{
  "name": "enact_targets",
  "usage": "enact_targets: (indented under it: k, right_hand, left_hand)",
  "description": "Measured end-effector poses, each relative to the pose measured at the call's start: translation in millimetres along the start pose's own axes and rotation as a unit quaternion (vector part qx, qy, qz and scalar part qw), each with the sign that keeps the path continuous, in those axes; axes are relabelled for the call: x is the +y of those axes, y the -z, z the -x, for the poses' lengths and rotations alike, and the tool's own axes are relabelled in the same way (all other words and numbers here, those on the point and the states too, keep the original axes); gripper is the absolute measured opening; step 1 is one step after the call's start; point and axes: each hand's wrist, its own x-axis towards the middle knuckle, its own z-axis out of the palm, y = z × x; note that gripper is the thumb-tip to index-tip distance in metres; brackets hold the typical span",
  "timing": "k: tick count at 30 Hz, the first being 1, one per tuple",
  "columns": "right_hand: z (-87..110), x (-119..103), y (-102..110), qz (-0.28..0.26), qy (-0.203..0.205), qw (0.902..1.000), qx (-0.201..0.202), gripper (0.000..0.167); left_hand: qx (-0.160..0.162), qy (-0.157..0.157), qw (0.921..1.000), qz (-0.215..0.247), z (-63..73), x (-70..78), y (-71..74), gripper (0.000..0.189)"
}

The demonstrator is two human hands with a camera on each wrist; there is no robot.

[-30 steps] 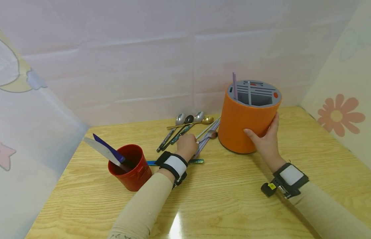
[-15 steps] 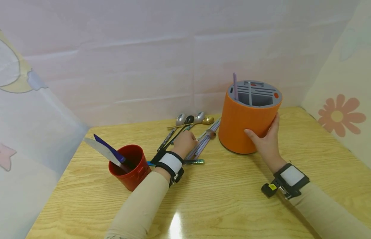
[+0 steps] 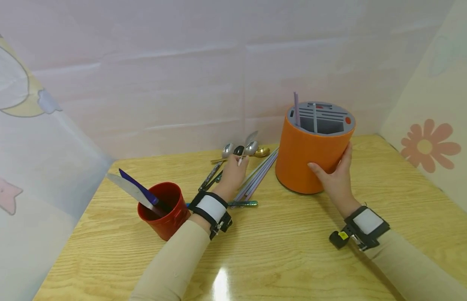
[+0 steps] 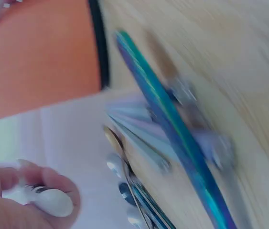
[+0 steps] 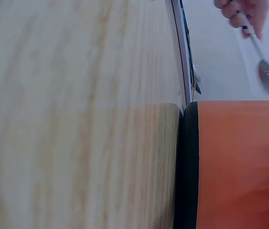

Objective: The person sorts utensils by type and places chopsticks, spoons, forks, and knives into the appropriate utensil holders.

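Observation:
My left hand pinches a spoon, raised above the table behind the other cutlery. In the right wrist view the silver bowl of this spoon points away from the fingers. The left wrist view shows its rounded white handle end poking out of the grip. My right hand holds the side of an orange utensil holder, thumb on the front and fingers round the right side. The holder stands on the table, with purple chopsticks and a pale stick upright in its grey top.
Several spoons and a bundle of chopsticks lie left of the holder. A shiny blue-green handle lies nearer. At left, a red cup leans, holding a purple-handled piece and a white blade. A wall stands behind.
The spoon that lay low over the chopsticks has risen in my left hand, its bowl swinging up and to the left. My right hand and the holder stay put.

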Motion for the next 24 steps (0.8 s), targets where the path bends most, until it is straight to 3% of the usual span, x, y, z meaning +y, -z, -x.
enact_targets:
  k: [3, 6, 13, 15, 21, 24]
  right_hand:
    - [0.5, 0, 0, 0.004, -0.005, 1.0, -0.002, 0.097]
    - [0.9, 0, 0, 0.008, -0.009, 0.9999, -0.004, 0.098]
    - [0.0, 0, 0, 0.005, -0.002, 1.0, -0.003, 0.097]
    - [-0.6, 1, 0, 0.002, 0.002, 1.0, -0.004, 0.096]
    - [-1.1, 2, -1, 0.003, -0.002, 1.0, -0.004, 0.095]
    - [-1.5, 2, -1, 0.005, 0.0, 1.0, -0.003, 0.094]
  left_hand:
    - [0.022, -0.046, 0.9942, 0.095, 4.0, 10.6, -3.7, 0.026]
    - [0.018, -0.108, 0.9813, 0.158, 10.2, 26.4, -7.5, 0.023]
    - [-0.031, -0.229, 0.958, 0.17, 28.3, 63.0, -15.6, 0.025]
    - [-0.037, -0.25, 0.9489, 0.19, 30.3, 71.4, -19.4, 0.022]
    - [-0.032, -0.275, 0.9251, 0.26, 35.8, 98.4, -31.0, 0.021]
    - [-0.04, -0.297, 0.9036, 0.306, 35.7, 110.9, -38.1, 0.021]
